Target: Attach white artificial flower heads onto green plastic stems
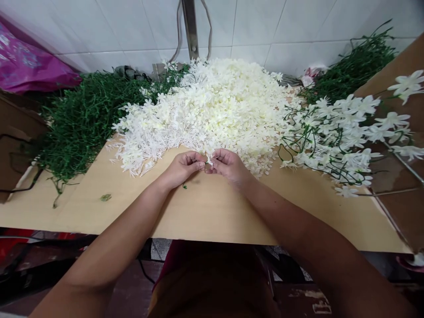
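My left hand (183, 168) and my right hand (231, 166) meet fingertip to fingertip just above the tabletop. Pinched in the left fingers is a green artificial flower stem, whose loose end (184, 186) shows below that hand. The right fingers are closed on a small white artificial flower (209, 160), held against the stem's tip; the exact joint is hidden by the fingers. Right behind both hands spreads a large heap of loose white flower heads (232, 101).
Green stems (89, 115) lie heaped at the left, with another green bunch (357, 62) at the far right. White flowers on stems (344, 132) pile up beside a cardboard box (404, 190). A tiled wall (258, 22) and a metal post (190, 26) stand behind the wooden table (215, 216).
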`<action>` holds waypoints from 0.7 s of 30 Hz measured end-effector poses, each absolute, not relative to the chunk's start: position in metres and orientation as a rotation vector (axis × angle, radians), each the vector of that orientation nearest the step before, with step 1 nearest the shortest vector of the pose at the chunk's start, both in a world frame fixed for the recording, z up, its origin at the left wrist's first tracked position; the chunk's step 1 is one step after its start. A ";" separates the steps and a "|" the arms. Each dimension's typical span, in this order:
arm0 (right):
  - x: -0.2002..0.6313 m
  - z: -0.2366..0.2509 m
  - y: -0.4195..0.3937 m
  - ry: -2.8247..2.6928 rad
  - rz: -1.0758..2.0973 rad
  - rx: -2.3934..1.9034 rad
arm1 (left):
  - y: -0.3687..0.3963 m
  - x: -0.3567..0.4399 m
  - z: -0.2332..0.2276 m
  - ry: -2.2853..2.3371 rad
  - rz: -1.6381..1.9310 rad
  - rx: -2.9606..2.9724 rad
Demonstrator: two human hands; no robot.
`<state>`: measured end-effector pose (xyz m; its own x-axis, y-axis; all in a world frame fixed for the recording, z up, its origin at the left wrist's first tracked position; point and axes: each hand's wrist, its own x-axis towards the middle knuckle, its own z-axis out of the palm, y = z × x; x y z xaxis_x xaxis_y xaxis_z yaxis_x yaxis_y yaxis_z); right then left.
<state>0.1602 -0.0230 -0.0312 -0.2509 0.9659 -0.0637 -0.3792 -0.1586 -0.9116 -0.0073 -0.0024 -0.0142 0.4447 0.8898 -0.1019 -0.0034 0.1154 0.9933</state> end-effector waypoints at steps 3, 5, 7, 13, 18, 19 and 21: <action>0.161 -0.030 -0.021 -1.110 1.564 -0.894 | -0.002 -0.006 -0.011 0.901 0.803 1.296; 0.163 -0.029 -0.021 -1.215 1.451 -0.941 | -0.002 -0.006 -0.010 0.922 0.798 1.322; 0.163 -0.028 -0.022 -1.339 1.288 -0.998 | -0.001 -0.006 -0.011 0.947 0.796 1.352; 0.163 -0.029 -0.025 -1.520 1.075 -1.025 | -0.001 -0.007 -0.016 0.965 0.783 1.366; 0.163 -0.033 -0.025 -1.544 1.079 -1.030 | 0.000 -0.006 -0.015 0.961 0.760 1.357; 0.163 -0.034 -0.025 -1.558 1.073 -1.036 | 0.000 -0.006 -0.015 0.964 0.747 1.363; 0.164 -0.035 -0.025 -1.587 1.058 -1.053 | 0.001 -0.006 -0.014 0.981 0.721 1.385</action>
